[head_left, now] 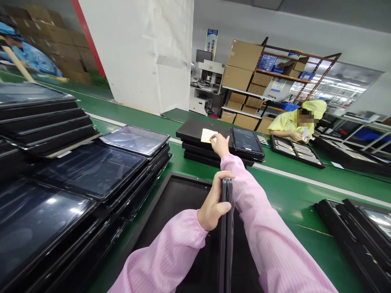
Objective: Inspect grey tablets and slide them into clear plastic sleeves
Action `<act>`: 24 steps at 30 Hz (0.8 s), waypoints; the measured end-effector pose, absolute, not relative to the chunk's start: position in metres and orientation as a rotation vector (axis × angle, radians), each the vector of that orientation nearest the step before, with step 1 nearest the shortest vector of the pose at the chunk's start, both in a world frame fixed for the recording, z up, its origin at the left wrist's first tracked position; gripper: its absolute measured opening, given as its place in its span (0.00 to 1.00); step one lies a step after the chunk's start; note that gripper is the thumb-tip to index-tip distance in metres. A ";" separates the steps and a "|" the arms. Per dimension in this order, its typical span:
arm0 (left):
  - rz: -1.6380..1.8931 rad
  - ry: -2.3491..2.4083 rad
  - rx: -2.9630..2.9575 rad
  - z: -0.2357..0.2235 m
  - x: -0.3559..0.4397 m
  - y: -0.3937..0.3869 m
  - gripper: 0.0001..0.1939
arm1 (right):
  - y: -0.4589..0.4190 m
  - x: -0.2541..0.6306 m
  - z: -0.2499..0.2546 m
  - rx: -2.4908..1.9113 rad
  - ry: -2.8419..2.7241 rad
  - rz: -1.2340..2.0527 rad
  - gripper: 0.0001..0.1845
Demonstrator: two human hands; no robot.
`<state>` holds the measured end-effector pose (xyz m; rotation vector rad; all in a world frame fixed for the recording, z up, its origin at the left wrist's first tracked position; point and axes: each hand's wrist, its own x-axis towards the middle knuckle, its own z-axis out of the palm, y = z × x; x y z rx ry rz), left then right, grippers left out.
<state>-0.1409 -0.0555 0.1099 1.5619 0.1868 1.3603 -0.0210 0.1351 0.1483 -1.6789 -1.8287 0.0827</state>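
Observation:
My left hand point(215, 201) is wrapped round two thin dark tablet-like panels point(226, 236), standing on edge face to face. Under them lies a black tray point(180, 195). Beyond it, my right hand point(220, 145) reaches over a stack of black trays point(195, 132). Its thumb and fingers pinch at the edge of a pale yellow label sheet point(208, 135) on the top tray; whether a single label is between the fingertips is too small to see. Beside that hand, a dark-screened tablet point(246, 139) lies on the same stack.
Stacked screen panels point(91, 167) crowd the left side. More black trays point(351, 232) stand at the right on the green work surface point(287, 191). A co-worker in yellow point(284, 124) sits across, behind a tray of parts point(296, 151). Another person in blue point(33, 53) is far left.

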 end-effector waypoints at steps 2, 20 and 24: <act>1.362 0.188 1.548 0.110 -0.141 -0.056 0.27 | 0.125 -0.014 0.161 -1.589 -1.778 0.082 0.13; 1.328 0.334 1.710 0.115 -0.148 -0.061 0.25 | -0.129 0.008 0.212 -1.017 -2.260 0.060 0.07; 1.325 0.342 1.800 0.118 -0.149 -0.060 0.24 | -0.135 0.008 0.209 -1.079 -2.238 -0.031 0.07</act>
